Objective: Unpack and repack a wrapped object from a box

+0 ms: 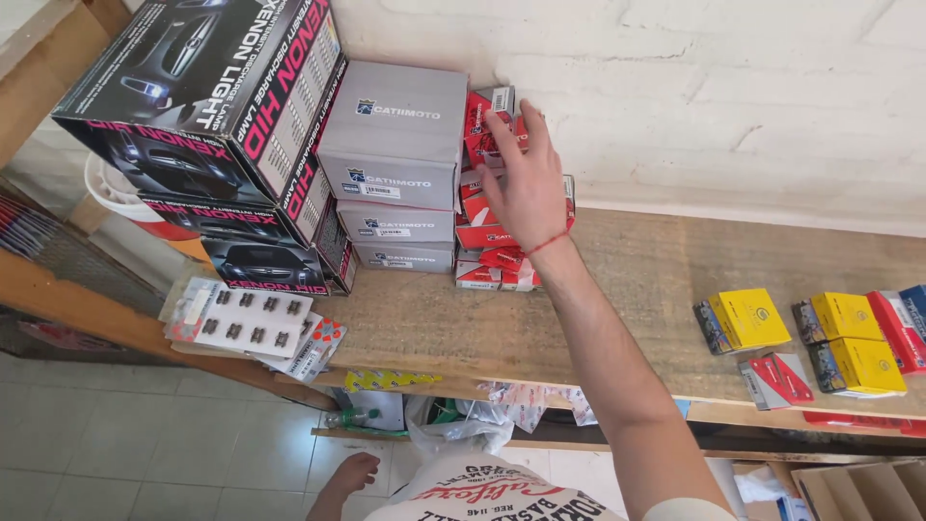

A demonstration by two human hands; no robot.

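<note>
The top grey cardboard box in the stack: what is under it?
Under the top grey cardboard box lie two more grey boxes on the wooden shelf. Their contents are hidden.

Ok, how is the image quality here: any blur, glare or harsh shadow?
Head view: even daylight, no glare; the right hand on the red boxes is sharp; the left hand low in frame is dimmer; shelf edges bow slightly from the wide lens.

A white-painted brick wall (694,87) is seen from twelve to two o'clock, lit by even daylight. Below it, a worn wooden surface (637,289) is stretched across toward three o'clock. Pale floor tiles (125,453) are laid at seven o'clock, and a lower wooden shelf (77,299) is set at nine o'clock.
</note>
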